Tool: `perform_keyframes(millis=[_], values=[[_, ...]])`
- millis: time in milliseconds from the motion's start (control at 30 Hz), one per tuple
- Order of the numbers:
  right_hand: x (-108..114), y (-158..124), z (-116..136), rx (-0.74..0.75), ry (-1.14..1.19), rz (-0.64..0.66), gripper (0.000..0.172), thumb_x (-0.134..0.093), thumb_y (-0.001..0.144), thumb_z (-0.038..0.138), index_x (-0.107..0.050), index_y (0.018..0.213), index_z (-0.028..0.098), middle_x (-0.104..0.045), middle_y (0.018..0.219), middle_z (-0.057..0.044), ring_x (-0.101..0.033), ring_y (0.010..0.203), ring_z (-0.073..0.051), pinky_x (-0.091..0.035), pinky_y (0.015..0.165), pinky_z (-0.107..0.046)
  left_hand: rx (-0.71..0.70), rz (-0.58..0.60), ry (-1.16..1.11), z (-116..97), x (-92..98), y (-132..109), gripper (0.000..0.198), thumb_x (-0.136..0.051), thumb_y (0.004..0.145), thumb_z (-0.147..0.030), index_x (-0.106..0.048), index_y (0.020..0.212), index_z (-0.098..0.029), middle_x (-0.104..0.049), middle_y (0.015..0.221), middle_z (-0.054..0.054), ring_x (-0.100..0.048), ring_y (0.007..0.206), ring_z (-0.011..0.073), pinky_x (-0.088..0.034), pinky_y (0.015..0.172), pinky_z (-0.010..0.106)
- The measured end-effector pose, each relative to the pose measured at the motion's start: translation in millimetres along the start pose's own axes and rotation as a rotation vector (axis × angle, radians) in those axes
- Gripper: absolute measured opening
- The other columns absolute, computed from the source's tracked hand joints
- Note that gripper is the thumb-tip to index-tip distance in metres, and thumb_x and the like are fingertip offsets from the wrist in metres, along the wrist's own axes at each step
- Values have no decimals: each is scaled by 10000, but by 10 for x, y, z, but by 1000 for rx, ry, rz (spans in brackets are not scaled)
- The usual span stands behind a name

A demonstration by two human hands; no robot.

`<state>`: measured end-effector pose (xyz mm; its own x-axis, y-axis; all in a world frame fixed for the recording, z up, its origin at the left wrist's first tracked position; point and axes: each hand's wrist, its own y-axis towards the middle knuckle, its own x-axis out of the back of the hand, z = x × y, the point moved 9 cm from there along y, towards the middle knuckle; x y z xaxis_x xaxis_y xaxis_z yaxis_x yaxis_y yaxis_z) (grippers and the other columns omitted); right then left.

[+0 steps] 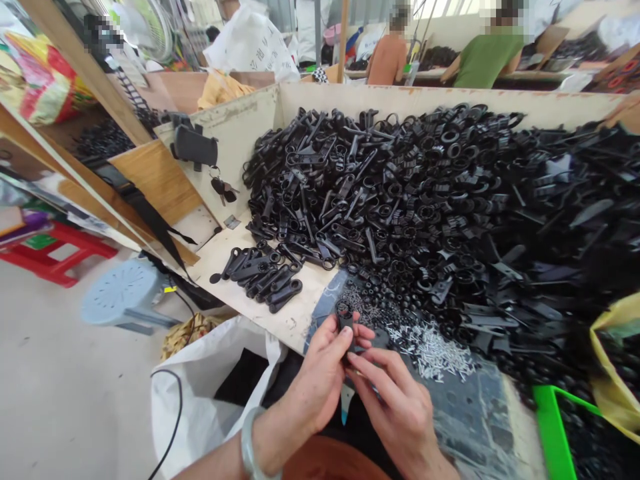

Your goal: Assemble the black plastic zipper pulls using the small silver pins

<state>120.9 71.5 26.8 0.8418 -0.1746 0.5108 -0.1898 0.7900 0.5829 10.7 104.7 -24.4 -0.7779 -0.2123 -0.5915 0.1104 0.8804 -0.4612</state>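
My left hand (323, 363) is closed around a black plastic part (345, 317) with a ring-shaped end, which points up and away from me. At the part's lower end, the fingers of my right hand (395, 393) are pinched together; what lies between them is hidden. Just beyond my hands are small silver pins (437, 350), loosely heaped. Tiny black rings (370, 303) lie scattered behind the part. Several black lever-like pieces (265, 277) rest in a group on the pale board to the left.
A large pile of black plastic parts (380, 180) fills the wooden-walled bench. A white sack (170, 407) hangs at the front left. A blue stool (120, 290) stands further left. At right are a green bin (555, 433) and a yellow bag (607, 373). Two people work in the background.
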Motion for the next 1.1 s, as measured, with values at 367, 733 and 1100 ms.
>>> perform_keyframes(millis=[367, 733, 1100], values=[[-403, 89, -534, -722, 692, 325, 300, -752, 871, 441, -737, 1034, 190, -625, 815, -2, -548, 647, -120, -484, 572, -227, 34, 334, 590, 1, 84, -201, 476, -548, 997, -497, -580, 1360, -191, -541, 733, -18, -464, 596, 107, -382, 565, 223], [-761, 34, -411, -568, 508, 441, 276, -682, 900, 466, -768, 940, 207, -681, 749, -20, -597, 626, -162, -499, 545, -240, -163, 168, 911, -192, 472, -388, 343, -494, 1015, -343, -669, 1288, -231, -658, 781, 35, -555, 670, 175, -434, 667, 279], [-610, 489, -245, -482, 525, 314, 165, -750, 858, 376, -736, 851, 212, -651, 824, -24, -534, 624, -137, -457, 551, -243, -337, 140, 857, -651, 415, -265, 227, -652, 944, -326, -797, 1100, -248, -750, 978, 82, -656, 882, 240, -484, 876, 334]])
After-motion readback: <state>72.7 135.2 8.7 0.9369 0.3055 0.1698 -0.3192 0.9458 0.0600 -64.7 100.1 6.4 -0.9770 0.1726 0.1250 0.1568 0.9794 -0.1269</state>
